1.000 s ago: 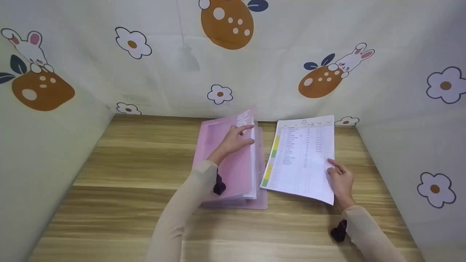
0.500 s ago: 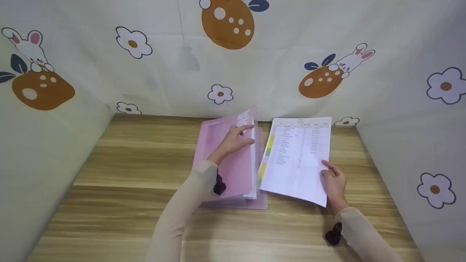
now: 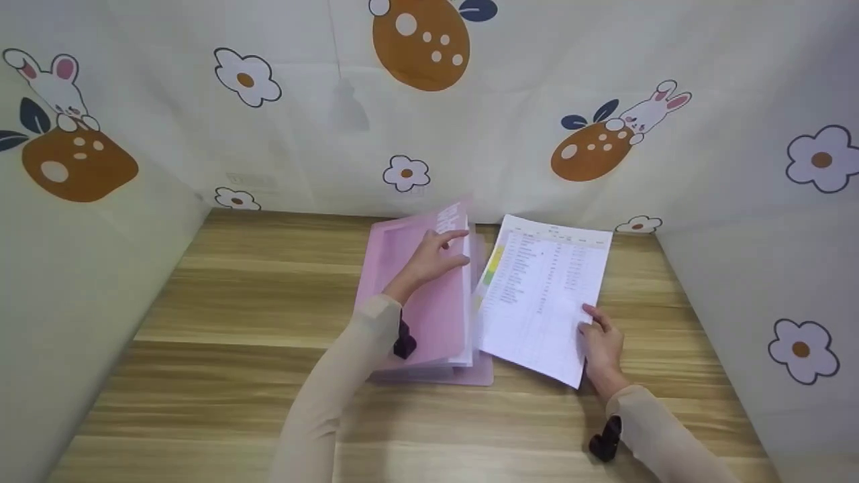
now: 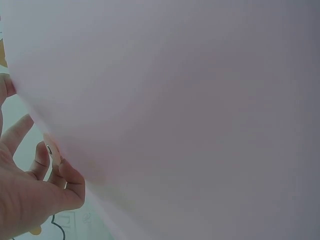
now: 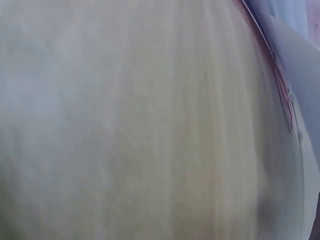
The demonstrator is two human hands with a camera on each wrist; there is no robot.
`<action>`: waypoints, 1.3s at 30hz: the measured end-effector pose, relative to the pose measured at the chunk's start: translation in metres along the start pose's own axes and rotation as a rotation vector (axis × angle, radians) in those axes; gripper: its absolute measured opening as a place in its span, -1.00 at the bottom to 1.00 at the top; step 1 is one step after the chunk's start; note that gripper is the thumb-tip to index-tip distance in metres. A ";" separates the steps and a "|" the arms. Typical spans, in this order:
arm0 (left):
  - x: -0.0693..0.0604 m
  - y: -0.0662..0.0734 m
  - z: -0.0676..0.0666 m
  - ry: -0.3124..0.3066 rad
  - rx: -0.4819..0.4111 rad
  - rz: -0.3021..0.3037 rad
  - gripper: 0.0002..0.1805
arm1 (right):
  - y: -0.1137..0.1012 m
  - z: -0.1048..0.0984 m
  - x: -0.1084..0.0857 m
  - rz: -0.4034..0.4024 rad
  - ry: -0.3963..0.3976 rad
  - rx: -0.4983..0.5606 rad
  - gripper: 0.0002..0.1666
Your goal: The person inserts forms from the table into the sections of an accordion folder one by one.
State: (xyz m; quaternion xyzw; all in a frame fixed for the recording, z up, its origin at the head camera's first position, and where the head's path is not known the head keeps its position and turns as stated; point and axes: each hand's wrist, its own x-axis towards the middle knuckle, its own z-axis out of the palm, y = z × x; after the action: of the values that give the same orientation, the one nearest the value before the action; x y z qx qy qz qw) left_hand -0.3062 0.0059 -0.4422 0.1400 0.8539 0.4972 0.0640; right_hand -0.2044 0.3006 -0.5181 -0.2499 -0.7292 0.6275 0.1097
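Observation:
A pink folder [image 3: 423, 295] stands partly open on the table, its cover lifted and pale sheets showing along the right edge. My left hand [image 3: 433, 260] lies across that cover and pinches its free edge; the left wrist view shows the fingers [image 4: 74, 182] at the rim of the raised pink cover [image 4: 175, 125]. To the right, my right hand [image 3: 604, 342] grips the right edge of a printed sheet [image 3: 540, 302] with a table on it and yellow and green marks down its left side. The sheet's left edge meets the folder's right side. Fingers of the right hand are hidden in the right wrist view.
The wooden table [image 3: 235, 302] is enclosed by pale curtains [image 3: 302, 134] printed with rabbits, oranges and flowers. Black wrist cameras, including the right one [image 3: 606, 439], hang below both sleeves. A blurred wooden surface [image 5: 175, 125] fills most of the right wrist view.
My right hand has moved left and slightly towards me with the printed sheet, which has turned clockwise and come up against the folder. The left hand and the folder have stayed put.

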 end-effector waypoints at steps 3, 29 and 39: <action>0.000 0.000 0.000 0.002 0.006 0.002 -0.43 | 0.002 0.003 -0.003 0.007 -0.021 0.005 -0.54; 0.000 0.001 0.000 0.006 -0.016 -0.029 -0.43 | 0.000 0.038 -0.016 0.072 -0.115 0.091 -0.52; 0.000 0.000 0.000 -0.005 -0.017 -0.023 -0.42 | 0.001 0.049 -0.018 0.082 -0.172 0.060 -0.52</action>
State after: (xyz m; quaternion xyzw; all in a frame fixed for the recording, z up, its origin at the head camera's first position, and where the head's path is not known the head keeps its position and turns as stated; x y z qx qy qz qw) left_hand -0.3062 0.0057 -0.4419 0.1308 0.8510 0.5034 0.0731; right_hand -0.2121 0.2498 -0.5255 -0.2213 -0.7060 0.6722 0.0286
